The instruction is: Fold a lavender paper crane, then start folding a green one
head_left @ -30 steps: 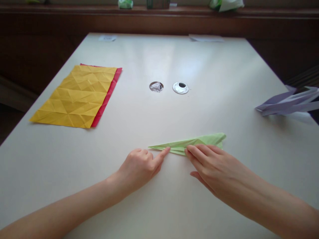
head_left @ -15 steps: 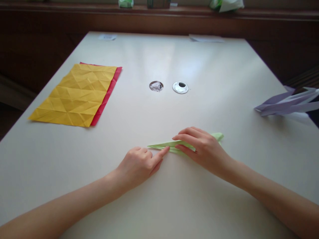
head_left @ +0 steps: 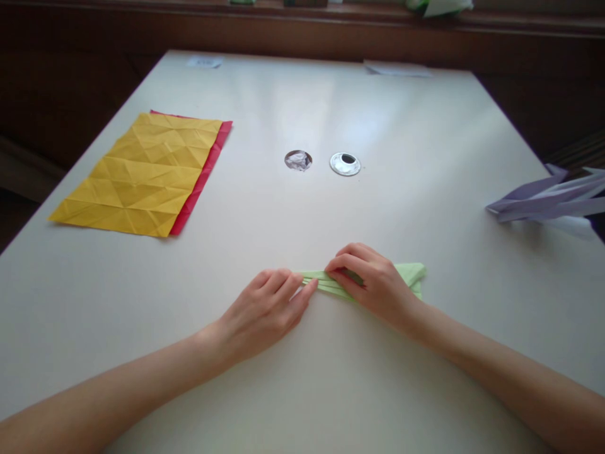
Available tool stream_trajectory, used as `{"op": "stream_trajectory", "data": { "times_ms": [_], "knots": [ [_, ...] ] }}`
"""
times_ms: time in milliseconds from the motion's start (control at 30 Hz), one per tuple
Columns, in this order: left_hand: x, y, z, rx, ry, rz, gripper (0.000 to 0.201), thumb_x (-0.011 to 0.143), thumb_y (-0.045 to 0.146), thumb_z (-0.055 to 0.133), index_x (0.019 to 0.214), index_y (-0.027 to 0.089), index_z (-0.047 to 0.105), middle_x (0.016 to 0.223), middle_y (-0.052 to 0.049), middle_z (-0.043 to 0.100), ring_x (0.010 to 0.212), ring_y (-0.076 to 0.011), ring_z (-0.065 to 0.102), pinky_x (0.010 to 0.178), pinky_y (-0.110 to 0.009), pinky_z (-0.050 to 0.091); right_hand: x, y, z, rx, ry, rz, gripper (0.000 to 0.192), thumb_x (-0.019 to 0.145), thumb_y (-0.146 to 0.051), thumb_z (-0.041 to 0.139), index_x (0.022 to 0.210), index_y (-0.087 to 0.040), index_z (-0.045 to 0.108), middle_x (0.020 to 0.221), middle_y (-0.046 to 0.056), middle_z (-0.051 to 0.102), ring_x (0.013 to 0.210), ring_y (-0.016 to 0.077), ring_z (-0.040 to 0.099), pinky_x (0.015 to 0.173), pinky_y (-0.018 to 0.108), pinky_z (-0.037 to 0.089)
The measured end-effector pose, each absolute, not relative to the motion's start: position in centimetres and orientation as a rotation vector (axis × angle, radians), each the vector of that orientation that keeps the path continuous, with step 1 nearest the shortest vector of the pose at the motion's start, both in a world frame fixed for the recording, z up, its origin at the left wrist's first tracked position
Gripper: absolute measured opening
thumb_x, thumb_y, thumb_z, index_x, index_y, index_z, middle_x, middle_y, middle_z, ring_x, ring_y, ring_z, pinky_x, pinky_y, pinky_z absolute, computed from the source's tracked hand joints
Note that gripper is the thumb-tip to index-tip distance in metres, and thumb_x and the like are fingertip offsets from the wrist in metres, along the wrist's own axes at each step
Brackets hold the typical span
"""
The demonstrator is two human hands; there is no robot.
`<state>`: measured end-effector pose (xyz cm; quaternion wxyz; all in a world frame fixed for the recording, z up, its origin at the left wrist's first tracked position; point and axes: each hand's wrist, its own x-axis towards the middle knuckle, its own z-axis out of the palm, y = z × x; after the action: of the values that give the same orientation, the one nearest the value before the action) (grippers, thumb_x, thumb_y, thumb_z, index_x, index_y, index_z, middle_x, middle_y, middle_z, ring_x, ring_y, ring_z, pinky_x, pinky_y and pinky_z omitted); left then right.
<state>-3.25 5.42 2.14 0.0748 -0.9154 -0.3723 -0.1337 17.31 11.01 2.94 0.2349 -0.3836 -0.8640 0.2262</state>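
both hands press the folded green paper (head_left: 410, 275) flat on the bench (head_left: 331, 391) at 6 o'clock, left hand (head_left: 265, 312) fingers extended on its tip, right hand (head_left: 373, 287) curled over its middle, apparently creasing; next likely needs firm sliding pressure.

An office or classroom: pale work table (head_left: 425, 189) with cable grommets (head_left: 345, 164) beyond the hands, dark wood ledge (head_left: 142, 19) behind.
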Motion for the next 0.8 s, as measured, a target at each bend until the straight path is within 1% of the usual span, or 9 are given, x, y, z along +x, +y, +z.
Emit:
{"op": "stream_trajectory", "data": {
  "times_ms": [67,100,300,467,600,800],
  "knots": [
    [-3.21,5.48,2.07,-2.744,-1.094,-0.457,0.034,0.083,0.012,0.049,0.117,0.011,0.050,0.106,-0.011,0.058,0.100,-0.0211,0.051,0.081,-0.033,0.041,17.36,11.03,2.76,-1.020,-2.364,0.589,0.015,0.085,-0.016,0.047,0.075,-0.019,0.059,0.074,0.004,0.058,0.072,0.0151,0.053,0.066,0.029,0.045],
    [-3.20,5.53,2.05,-2.754,-1.077,-0.470,0.034,0.083,0.011,0.048,0.117,0.010,0.050,0.112,-0.012,0.057,0.105,-0.0219,0.049,0.085,-0.034,0.041,17.42,11.03,2.71,-0.997,-2.363,0.573,0.015,0.084,-0.015,0.047,0.076,-0.019,0.058,0.074,0.004,0.059,0.073,0.0152,0.052,0.066,0.029,0.044],
    [-3.27,5.75,1.97,-2.836,-1.049,-0.447,0.033,0.085,0.012,0.047,0.117,0.008,0.051,0.125,-0.014,0.051,0.117,-0.0246,0.044,0.093,-0.036,0.039,17.84,11.11,2.78,-0.927,-2.382,0.571,0.011,0.083,-0.012,0.050,0.087,-0.018,0.058,0.079,0.004,0.059,0.075,0.0145,0.054,0.066,0.027,0.045],
    [-3.34,5.70,1.93,-2.859,-1.045,-0.436,0.034,0.085,0.011,0.045,0.119,0.008,0.050,0.125,-0.013,0.052,0.115,-0.0231,0.045,0.094,-0.036,0.039,17.85,11.17,3.00,-0.895,-2.426,0.584,0.013,0.084,-0.012,0.048,0.087,-0.018,0.059,0.078,0.004,0.059,0.076,0.0144,0.053,0.067,0.027,0.045],
    [-3.26,5.64,2.02,-2.853,-1.041,-0.433,0.034,0.085,0.011,0.046,0.118,0.007,0.050,0.124,-0.011,0.054,0.112,-0.0225,0.047,0.091,-0.034,0.039,17.83,11.12,3.17,-0.859,-2.486,0.545,0.014,0.085,-0.012,0.047,0.084,-0.017,0.059,0.077,0.005,0.059,0.073,0.0141,0.050,0.064,0.026,0.044],
    [-2.98,5.52,2.16,-2.814,-1.143,-0.498,0.031,0.087,0.016,0.046,0.116,0.008,0.052,0.119,-0.007,0.058,0.102,-0.0186,0.050,0.083,-0.031,0.041,17.88,11.02,2.64,-0.775,-2.513,0.361,0.013,0.084,-0.010,0.048,0.079,-0.015,0.058,0.075,0.006,0.058,0.070,0.0141,0.047,0.063,0.027,0.041]
  ]
}}
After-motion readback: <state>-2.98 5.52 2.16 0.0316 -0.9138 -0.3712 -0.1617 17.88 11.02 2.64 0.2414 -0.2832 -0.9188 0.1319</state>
